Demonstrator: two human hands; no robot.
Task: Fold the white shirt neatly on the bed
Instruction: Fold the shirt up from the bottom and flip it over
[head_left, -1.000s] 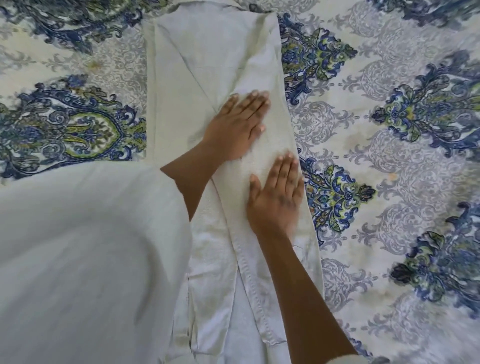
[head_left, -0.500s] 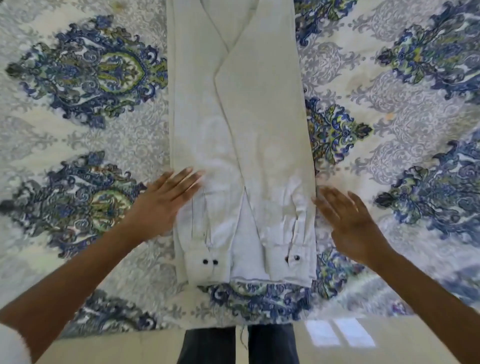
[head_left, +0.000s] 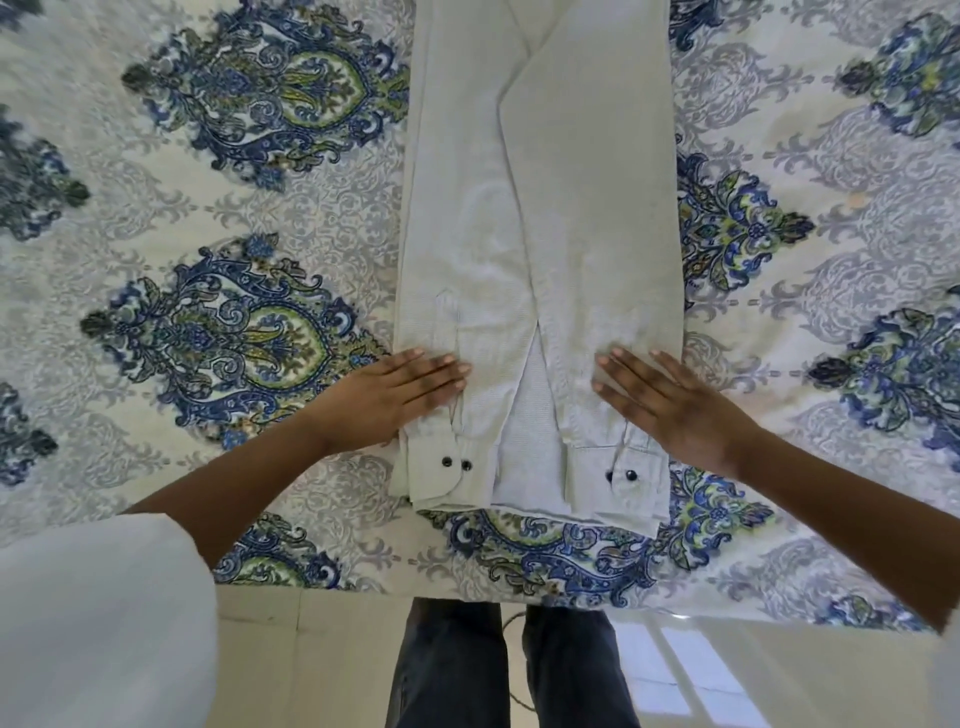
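Both hands are lying flat with fingers spread, gripping nothing: the left hand (head_left: 395, 397) is pressing the left edge of the white shirt (head_left: 540, 249), the right hand (head_left: 670, 405) its right edge. Between and beyond them the shirt is stretching away as a long narrow strip, sleeves folded in, dark-buttoned cuffs (head_left: 613, 475) just nearer than the hands. Under everything the bed (head_left: 249, 332) is showing a blue-green patterned cover

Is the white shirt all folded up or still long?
Partly folded: the white shirt is a long strip, sleeves laid down it, cuffs at the near end.
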